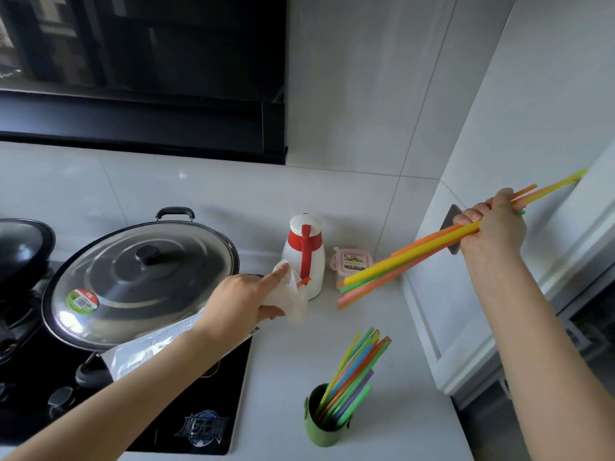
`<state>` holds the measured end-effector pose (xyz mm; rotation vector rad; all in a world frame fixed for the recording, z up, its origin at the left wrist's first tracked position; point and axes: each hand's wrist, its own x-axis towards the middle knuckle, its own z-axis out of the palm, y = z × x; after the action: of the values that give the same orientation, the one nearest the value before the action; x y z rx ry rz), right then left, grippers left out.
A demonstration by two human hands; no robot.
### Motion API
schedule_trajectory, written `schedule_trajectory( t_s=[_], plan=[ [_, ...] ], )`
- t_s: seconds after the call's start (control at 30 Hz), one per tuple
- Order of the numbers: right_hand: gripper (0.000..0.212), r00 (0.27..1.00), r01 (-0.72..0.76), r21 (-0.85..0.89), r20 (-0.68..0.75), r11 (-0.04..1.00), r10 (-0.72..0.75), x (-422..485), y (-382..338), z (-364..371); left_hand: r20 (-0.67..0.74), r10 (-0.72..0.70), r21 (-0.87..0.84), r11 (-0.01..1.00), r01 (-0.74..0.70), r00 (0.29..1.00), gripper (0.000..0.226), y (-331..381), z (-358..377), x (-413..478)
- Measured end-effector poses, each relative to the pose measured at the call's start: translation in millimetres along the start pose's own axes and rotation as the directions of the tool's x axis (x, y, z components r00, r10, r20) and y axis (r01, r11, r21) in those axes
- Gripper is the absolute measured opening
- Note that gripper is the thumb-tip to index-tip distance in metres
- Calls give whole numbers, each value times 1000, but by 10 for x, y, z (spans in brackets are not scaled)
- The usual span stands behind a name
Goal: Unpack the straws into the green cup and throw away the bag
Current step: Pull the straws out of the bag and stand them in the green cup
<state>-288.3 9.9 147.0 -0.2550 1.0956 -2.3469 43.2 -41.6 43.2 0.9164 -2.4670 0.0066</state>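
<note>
A bundle of straws (416,257) is held in the closed right grip (492,227), clasped above its middle, with its long axis running from 2 o'clock down to 8 o'clock. The green cup (321,427), already carrying standing straws (356,371), stands on the surface (293,361) at 6 o'clock from the bundle's lower ends, well apart. The bundle would need to be tipped upright and lowered there. The bag (294,304), seemingly emptied, is clutched in the left grip (239,301), at 9 o'clock from those ends.
</note>
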Motion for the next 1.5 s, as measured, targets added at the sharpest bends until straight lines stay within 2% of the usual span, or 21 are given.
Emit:
schedule_trajectory(
  t_s=[0.13, 0.4, 0.73, 0.93, 1.2, 1.4, 1.5],
  plan=[
    [41, 999, 20, -73, 44, 997, -16, -29, -21, -73, 10, -6, 18, 1000, 6, 1000, 76, 14, -48, -66],
    [48, 970, -110, -251, 182, 962, 159, -537, 731, -371, 20, -33, 18, 999, 32, 999, 75, 71, -98, -183],
    [37, 951, 96, -389, 309, 916, 32, -1153, 1394, -830, 40, -54, 2, 999, 54, 998, 78, 117, 23, -315],
    [38, 960, 52, -435, 271, 899, 75, -1029, 1485, -794, 62, -60, 13, 998, 59, 996, 78, 138, 69, -380],
    [42, 917, -8, -523, 336, 852, 215, -949, 1671, -704, 79, -73, 17, 997, 72, 994, 77, 154, 100, -370],
    [42, 923, -67, -426, 317, 902, 218, -941, 1506, -672, 91, -91, 18, 996, 90, 992, 77, 138, 103, -362],
    [43, 927, -43, -511, 301, 859, 225, -941, 1523, -672, 93, -91, 3, 996, 91, 992, 77, 123, 113, -343]
  ],
)
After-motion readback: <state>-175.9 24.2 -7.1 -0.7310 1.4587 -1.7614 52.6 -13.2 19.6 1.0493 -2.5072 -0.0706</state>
